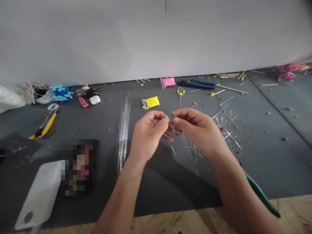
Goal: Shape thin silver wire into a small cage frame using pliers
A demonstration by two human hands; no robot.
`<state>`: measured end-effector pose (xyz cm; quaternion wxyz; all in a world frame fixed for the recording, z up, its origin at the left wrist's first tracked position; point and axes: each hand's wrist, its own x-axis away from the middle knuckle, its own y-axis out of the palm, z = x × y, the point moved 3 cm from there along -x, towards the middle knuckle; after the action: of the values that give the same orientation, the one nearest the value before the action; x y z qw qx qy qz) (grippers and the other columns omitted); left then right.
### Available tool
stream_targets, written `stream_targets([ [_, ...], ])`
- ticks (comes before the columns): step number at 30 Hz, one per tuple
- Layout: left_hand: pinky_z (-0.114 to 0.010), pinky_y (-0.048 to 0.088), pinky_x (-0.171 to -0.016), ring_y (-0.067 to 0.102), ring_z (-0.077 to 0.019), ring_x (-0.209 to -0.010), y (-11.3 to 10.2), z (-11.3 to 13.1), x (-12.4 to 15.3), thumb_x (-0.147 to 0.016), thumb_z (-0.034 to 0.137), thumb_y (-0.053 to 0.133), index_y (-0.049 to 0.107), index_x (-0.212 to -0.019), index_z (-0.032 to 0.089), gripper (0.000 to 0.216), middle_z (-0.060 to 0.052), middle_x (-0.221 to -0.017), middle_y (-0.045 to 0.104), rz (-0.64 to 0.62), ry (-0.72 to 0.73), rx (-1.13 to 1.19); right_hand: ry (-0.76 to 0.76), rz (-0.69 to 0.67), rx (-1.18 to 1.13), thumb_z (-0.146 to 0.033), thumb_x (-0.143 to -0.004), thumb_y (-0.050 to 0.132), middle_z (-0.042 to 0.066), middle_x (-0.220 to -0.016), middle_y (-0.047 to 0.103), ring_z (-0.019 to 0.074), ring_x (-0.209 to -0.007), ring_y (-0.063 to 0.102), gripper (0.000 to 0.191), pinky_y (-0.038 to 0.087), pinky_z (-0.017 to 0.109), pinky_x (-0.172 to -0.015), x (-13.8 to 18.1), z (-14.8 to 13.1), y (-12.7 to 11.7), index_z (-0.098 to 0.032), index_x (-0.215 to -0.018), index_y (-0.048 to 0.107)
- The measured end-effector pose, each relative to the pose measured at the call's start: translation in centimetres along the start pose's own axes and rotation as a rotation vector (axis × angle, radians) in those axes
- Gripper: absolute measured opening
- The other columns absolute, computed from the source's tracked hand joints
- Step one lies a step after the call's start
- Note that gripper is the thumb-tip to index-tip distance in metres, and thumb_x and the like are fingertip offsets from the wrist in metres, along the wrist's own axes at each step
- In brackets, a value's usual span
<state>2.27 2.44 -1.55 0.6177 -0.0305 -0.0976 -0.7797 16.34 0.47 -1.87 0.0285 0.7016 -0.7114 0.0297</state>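
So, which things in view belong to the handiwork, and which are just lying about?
In the work: left hand; right hand; thin wire between them; probably the bundle of wires.

Apparently lying about: yellow utility knife; white earbud case.

Silver wire [172, 127], yellow packet [152, 102]

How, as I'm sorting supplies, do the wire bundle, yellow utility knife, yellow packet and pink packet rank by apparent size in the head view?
1. Wire bundle
2. Yellow utility knife
3. Yellow packet
4. Pink packet (it lies farther back)
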Motion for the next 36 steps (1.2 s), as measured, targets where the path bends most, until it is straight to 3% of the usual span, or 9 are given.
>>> stream_targets([
  [6,-0.022,0.054,-0.045,0.066,-0.0137,-0.061,-0.2,0.4,0.2,-0.079,0.026,0.062,0.056,-0.079,0.018,0.010,-0.001,-0.074,0.065,0.042,0.019,0.098,0.021,-0.141,-0.171,-0.031,-0.084,0.065,0.001,-0.081,0.066,0.0109,-0.069,0.057,0.013,0.049,0.026,-0.063,0.1,0.0,0.6,-0.020,-0.090,0.067],
  [14,-0.023,0.058,-0.050,0.067,-0.0130,-0.061,0.5,0.0,0.4,-0.081,0.029,0.066,0.062,-0.088,0.020,0.012,0.001,-0.072,0.066,-0.006,0.062,0.135,0.045,-0.097,-0.230,-0.027,-0.081,0.070,-0.003,-0.074,0.061,0.0096,-0.066,0.054,0.009,0.046,0.024,-0.061,0.2,0.0,0.3,-0.020,-0.083,0.065],
  [21,-0.030,0.063,-0.072,0.070,-0.0132,-0.074,0.8,-0.6,0.5,-0.082,0.022,0.068,0.069,-0.086,0.021,0.005,0.001,-0.082,0.070,-0.036,0.119,0.267,0.025,-0.069,-0.369,-0.027,-0.083,0.069,-0.003,-0.075,0.061,0.0096,-0.070,0.054,0.006,0.044,0.024,-0.065,0.0,0.4,0.2,-0.022,-0.081,0.067],
  [26,-0.027,0.063,-0.070,0.071,-0.0125,-0.073,0.8,-0.7,0.5,-0.084,0.021,0.066,0.071,-0.094,0.024,0.011,0.001,-0.085,0.074,-0.090,0.177,0.253,0.093,-0.082,-0.494,-0.028,-0.082,0.070,-0.003,-0.073,0.060,0.0096,-0.067,0.052,0.006,0.043,0.025,-0.063,-0.1,0.5,0.2,-0.022,-0.080,0.068],
  [30,-0.023,0.061,-0.073,0.070,-0.0127,-0.085,0.6,-0.2,0.7,-0.083,0.016,0.066,0.070,-0.100,0.024,0.020,-0.001,-0.095,0.072,-0.069,0.302,0.020,0.145,-0.085,-0.570,-0.025,-0.081,0.071,-0.004,-0.064,0.054,0.0080,-0.060,0.048,0.007,0.041,0.022,-0.058,-0.2,0.4,0.2,-0.021,-0.076,0.069],
  [36,-0.022,0.057,-0.074,0.066,-0.0099,-0.079,0.5,0.8,1.0,-0.080,0.010,0.067,0.066,-0.100,0.019,0.022,-0.002,-0.095,0.070,0.101,0.722,-0.528,0.181,-0.072,-0.580,-0.026,-0.082,0.068,-0.003,-0.065,0.053,0.0076,-0.059,0.045,0.009,0.040,0.022,-0.057,-0.2,0.4,0.5,-0.019,-0.076,0.069],
])
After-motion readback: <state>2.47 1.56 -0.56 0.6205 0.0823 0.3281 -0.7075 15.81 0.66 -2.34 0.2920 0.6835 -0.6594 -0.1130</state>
